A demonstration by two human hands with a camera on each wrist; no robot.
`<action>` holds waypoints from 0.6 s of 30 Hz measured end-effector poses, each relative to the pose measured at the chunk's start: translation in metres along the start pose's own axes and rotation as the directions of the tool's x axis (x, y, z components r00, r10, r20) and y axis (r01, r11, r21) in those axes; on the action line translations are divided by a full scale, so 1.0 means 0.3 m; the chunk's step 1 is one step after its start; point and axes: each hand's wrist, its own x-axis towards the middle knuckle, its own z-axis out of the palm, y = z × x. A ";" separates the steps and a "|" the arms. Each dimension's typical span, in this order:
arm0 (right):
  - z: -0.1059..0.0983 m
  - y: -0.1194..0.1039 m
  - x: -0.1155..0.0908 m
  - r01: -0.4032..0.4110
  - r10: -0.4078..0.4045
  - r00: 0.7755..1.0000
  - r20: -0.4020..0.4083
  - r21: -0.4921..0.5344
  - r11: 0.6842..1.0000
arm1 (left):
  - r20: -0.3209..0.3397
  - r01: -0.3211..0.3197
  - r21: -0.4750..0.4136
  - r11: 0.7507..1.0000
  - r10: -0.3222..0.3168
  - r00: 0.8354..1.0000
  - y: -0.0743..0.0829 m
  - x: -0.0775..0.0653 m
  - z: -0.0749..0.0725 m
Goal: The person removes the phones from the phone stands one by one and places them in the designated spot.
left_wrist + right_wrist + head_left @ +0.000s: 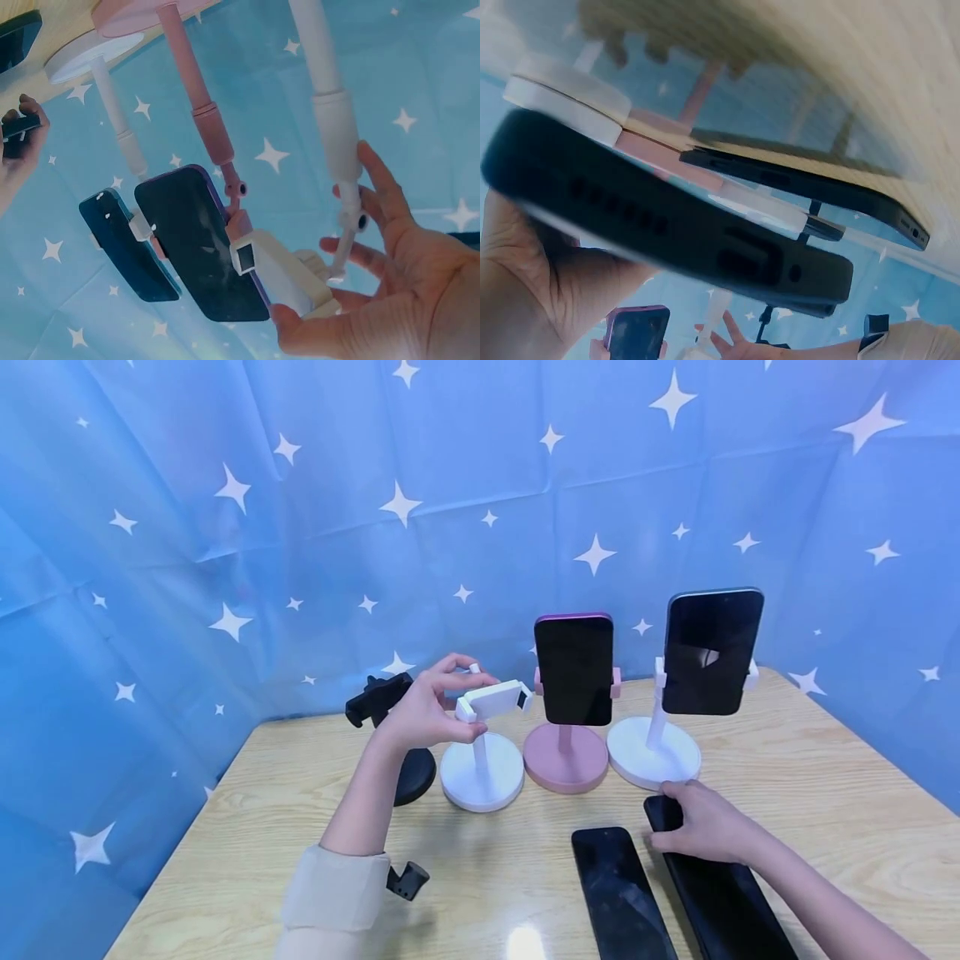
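My left hand [431, 706] holds the white clamp [495, 700] of a phone stand. In the left wrist view, the thumb presses one end of the clamp, while the other fingers lie around the stand's neck [349, 217]. No phone sits in this clamp, and its round white base [482, 781] stands on the table. At the front right, my right hand [705, 822] grips a black phone [731, 906] near its far end. The right wrist view shows that phone's edge [690, 225] up close. Beside it lies another black phone [622, 893], screen up.
A pink stand [566, 768] holds a phone [576, 668], and a white stand [652, 760] to its right holds a larger one [712, 652]. Left of these, partly behind my left hand, is a black stand [415, 777]. A starry blue curtain [480, 527] hangs behind the wooden table [247, 860].
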 end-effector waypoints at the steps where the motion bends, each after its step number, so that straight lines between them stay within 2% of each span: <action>1: 0.003 0.002 0.003 0.000 0.000 1.000 -0.002 0.001 1.000 | -0.002 0.003 0.007 1.000 -0.003 1.000 -0.003 0.002 0.000; 7: 0.015 0.015 0.012 -0.006 0.006 1.000 -0.008 0.000 1.000 | -0.023 0.048 0.044 0.998 -0.047 0.999 -0.010 0.017 0.001; 12: 0.023 0.021 0.018 -0.010 0.010 1.000 -0.004 0.000 1.000 | -0.043 0.062 0.094 0.994 -0.058 0.997 -0.012 0.028 -0.002; 18: 0.029 0.026 0.021 -0.029 0.029 1.000 0.007 -0.006 1.000 | -0.054 0.079 0.107 0.991 -0.074 0.996 -0.010 0.030 -0.007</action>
